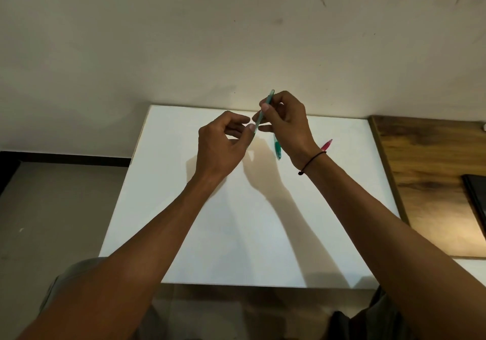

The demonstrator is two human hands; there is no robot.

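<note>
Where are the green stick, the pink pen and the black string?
green stick [269, 97]: head view, upper part near its tip
pink pen [327, 145]: head view, middle of its visible end
black string [314, 158]: head view, middle of the strand

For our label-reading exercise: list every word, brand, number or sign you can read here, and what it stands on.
None can be read. The teal pen pinched by the left hand and right hand shows no print; the green pen and pink pen on the white table are too small to tell; the wall bears only scuffs.
</note>
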